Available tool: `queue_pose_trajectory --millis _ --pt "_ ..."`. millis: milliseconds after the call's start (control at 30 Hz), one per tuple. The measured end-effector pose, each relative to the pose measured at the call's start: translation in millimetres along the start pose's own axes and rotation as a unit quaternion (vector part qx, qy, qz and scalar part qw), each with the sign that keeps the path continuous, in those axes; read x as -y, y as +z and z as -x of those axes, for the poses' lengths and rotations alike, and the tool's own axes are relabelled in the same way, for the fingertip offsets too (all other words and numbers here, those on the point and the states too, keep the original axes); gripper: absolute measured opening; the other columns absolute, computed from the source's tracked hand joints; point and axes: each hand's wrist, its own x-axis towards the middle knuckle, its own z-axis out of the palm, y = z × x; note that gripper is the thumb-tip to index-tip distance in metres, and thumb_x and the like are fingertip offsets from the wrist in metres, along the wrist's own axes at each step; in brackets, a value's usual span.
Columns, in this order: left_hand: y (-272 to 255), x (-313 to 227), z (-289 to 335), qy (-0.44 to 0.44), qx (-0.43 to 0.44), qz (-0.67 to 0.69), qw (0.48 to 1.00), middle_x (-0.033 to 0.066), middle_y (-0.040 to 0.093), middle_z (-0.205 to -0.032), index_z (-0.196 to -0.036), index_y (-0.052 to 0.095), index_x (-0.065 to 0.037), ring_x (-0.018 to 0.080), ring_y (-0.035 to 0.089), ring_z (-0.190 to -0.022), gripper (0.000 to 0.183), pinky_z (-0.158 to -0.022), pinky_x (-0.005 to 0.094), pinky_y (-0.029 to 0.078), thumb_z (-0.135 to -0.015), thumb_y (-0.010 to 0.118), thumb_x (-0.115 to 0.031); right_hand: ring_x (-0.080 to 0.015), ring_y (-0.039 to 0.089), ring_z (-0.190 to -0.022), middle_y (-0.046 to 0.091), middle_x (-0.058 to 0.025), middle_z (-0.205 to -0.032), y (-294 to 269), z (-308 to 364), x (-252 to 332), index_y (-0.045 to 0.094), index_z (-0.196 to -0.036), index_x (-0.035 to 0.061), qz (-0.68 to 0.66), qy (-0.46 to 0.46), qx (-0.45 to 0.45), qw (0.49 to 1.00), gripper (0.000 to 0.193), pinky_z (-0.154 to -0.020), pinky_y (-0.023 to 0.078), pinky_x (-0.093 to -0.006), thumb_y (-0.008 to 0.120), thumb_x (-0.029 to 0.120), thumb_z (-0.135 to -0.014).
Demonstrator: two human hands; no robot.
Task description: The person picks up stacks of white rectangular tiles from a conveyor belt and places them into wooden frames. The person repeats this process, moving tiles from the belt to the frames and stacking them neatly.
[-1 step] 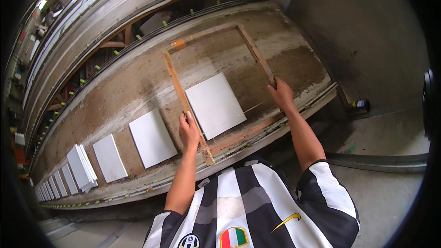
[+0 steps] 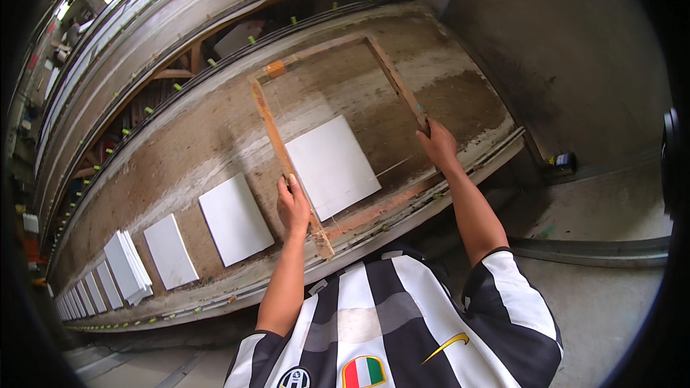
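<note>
With both hands I hold a rectangular wooden screen frame (image 2: pixel 264 116) over the long table. Its middle is see-through, with a few thin pale lines across it, and an orange patch marks its far bar. My left hand (image 2: pixel 292 205) is closed round the left bar near its close end. My right hand (image 2: pixel 440 145) grips the right bar. Through the frame a white rectangular sheet (image 2: pixel 335 165) shows, lying on the brown-stained tabletop (image 2: pixel 208 133). I cannot tell whether the frame touches the sheet.
Left of the frame lie another white sheet (image 2: pixel 236 219), one more (image 2: pixel 171 251), and a fanned stack (image 2: pixel 128 266), with several beyond. Small yellow-green tabs (image 2: pixel 211 62) line the table's far edge. More long tables stand behind. A dark can (image 2: pixel 563 163) sits by the right wall.
The table, sheets and frame sit slightly further left in the picture. Both hands keep their hold on the frame.
</note>
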Motion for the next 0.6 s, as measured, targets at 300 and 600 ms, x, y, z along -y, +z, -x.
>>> queue_pose_trajectory --millis 300,600 --pt "80 -73 2 0.035 -0.013 0.024 0.999 0.0252 0.069 -0.111 -0.135 0.054 0.002 0.0435 0.066 -0.104 0.057 -0.087 0.0499 0.050 -0.108 0.043 -0.046 -0.0416 0.063 -0.112 0.066 -0.0239 -0.121 -35 -73 -78 0.060 -0.130 -0.0005 -0.008 -0.008 0.014 1.000 0.047 -0.091 0.051 -0.0504 0.066 0.031 -0.096" --pt "229 -106 37 0.045 0.037 -0.028 0.998 0.0273 0.056 -0.138 -0.149 0.041 0.004 0.0424 0.055 -0.126 0.063 -0.103 0.0472 0.045 -0.109 0.041 -0.044 -0.0400 0.058 -0.125 0.058 -0.0250 -0.138 -51 -145 -211 0.051 -0.144 -0.0021 0.003 0.028 0.047 0.998 0.064 -0.103 0.048 -0.0496 0.062 0.040 -0.097"
